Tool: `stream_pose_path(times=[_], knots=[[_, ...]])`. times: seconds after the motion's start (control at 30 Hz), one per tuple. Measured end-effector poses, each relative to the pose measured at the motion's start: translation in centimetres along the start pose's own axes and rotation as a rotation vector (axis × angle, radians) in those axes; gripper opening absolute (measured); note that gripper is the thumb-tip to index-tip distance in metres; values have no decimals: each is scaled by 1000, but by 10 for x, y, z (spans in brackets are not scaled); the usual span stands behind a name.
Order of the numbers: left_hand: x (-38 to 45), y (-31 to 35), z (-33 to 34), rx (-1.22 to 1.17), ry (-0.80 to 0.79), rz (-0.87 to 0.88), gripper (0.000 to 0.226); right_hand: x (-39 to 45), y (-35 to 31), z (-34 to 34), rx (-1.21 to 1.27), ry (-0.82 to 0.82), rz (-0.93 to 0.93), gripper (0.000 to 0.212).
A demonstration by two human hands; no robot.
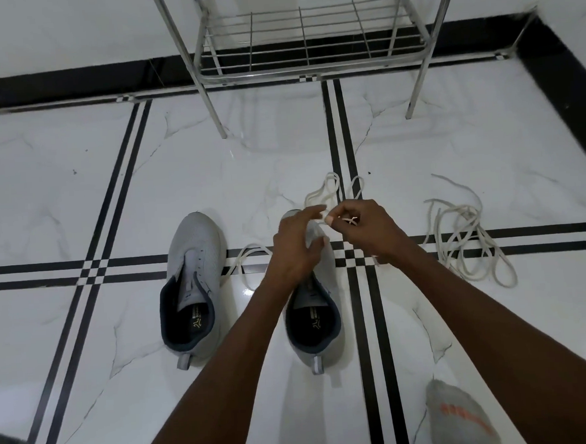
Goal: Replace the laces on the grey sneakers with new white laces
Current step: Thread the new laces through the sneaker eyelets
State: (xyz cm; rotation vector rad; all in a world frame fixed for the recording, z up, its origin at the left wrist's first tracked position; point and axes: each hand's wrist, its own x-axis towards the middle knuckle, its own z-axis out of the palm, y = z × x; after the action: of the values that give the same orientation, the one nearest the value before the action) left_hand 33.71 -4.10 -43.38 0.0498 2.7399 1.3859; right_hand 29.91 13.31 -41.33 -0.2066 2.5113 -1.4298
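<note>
- Pale grey knit left sneaker (196, 258): dark navy lining, black insole with a yellowish logo.
- Matching grey right sneaker (316, 323): same navy lining.
- Off-white cotton lace (330, 188) and a second cream tangle of laces (464, 238).
- Glossy white marble floor (76, 183): grey veins, double black stripes, checkered crossings.
- Silver wire rack (304, 35).
- Grey sock (461, 417), orange marks.

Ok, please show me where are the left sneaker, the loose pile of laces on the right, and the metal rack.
left sneaker (197, 258): head view, on the grey toe upper.
loose pile of laces (464, 235): head view, on the tangled strands.
metal rack (302, 39): head view, on the wire shelf.
</note>
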Motion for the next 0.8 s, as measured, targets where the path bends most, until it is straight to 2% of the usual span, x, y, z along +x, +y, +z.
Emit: stream_pose_path(times=[0.07, 0.1, 0.2, 0.3, 0.43, 0.6, 0.7, 0.8], knots=[[8, 1, -7, -33, 39, -2, 18, 4, -8, -11, 40, -1, 36, 14], [10, -2, -13, -64, 58, -17, 15, 5, -10, -18, 27, 6, 61, 16], [5, -21, -28, -80, 102, -103, 24, 5, -1, -32, -67, -5, 109, 16], [-13, -52, -32, 13, 126, -214, 29, 2, 9, -28, -73, -27, 148, 16], [-31, -73, -32, 41, -1, -328, 33, -3, 9, -10, -23, -56, 176, 15], [-28, -66, -39, -4, -70, -396, 36, -5, 5, -5, -24, -12, 186, 16], [-26, -65, -50, 45, -194, -411, 41, -4, 0, -3, 6, 22, 213, 18], [-24, -63, -54, 88, -278, -440, 22, -1, -6, -4, -33, 40, 230, 20]])
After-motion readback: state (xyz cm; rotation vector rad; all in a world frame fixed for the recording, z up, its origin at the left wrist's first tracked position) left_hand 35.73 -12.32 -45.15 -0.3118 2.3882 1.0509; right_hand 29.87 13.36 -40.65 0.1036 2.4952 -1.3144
